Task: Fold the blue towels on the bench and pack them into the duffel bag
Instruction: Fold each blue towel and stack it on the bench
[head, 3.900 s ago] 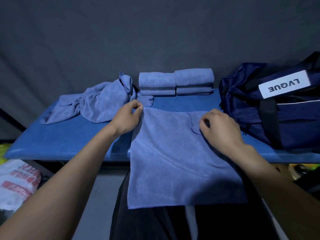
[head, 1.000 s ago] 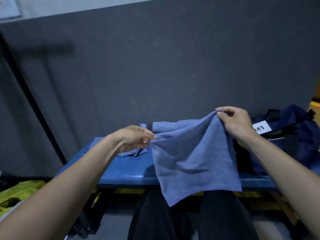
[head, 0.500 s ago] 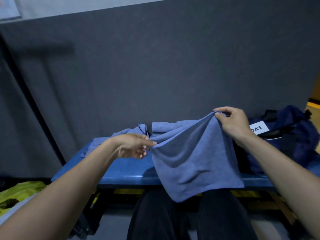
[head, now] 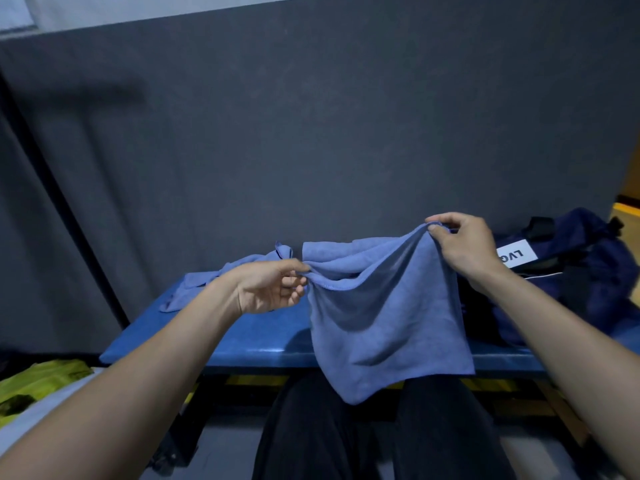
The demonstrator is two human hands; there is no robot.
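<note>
Both hands are pinching the blue towel's (head: 384,317) top corners, left hand (head: 268,287) lower than right hand (head: 462,244), towel hanging past the bench's (head: 214,344) front edge.

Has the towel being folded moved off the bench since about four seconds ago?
Yes. The towel then lay flat on the bench; now left hand and right hand hold it up, hanging before the bench edge.

The only lettering I can read is "LVQ", upside down in black on a white label (head: 514,257) on the navy duffel bag (head: 588,271), its remaining letters cut off behind the right hand (head: 464,247) just beside that label.
</note>
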